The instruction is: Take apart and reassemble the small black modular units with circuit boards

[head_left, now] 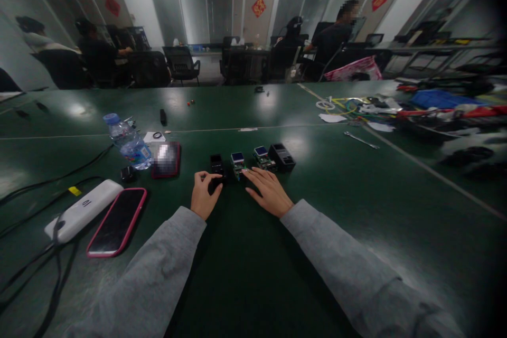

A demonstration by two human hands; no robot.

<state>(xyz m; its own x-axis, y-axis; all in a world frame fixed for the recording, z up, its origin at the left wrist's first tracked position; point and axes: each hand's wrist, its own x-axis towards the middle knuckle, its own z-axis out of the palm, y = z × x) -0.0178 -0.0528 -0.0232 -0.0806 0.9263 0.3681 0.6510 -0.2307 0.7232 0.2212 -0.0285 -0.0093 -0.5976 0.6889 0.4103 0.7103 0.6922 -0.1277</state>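
Observation:
A row of small electronic parts lies on the dark green table (245, 253) in front of me: a black block (216, 164), two circuit modules with blue screens (238, 161) (262, 156), and a black case (282, 155). My left hand (203, 196) is curled, thumb and forefinger pinched on the near end of the black block. My right hand (268, 190) lies flat with fingers stretched out, fingertips touching the table just below the left module. Grey sleeves cover both arms.
At the left lie a pink-cased phone (118, 221), a white power bank (84, 209) with black cables, a water bottle (129, 142) and a red-edged device (167, 159). Tools, wires and a wrench (360, 140) clutter the right side. Seated people and chairs line the far edge.

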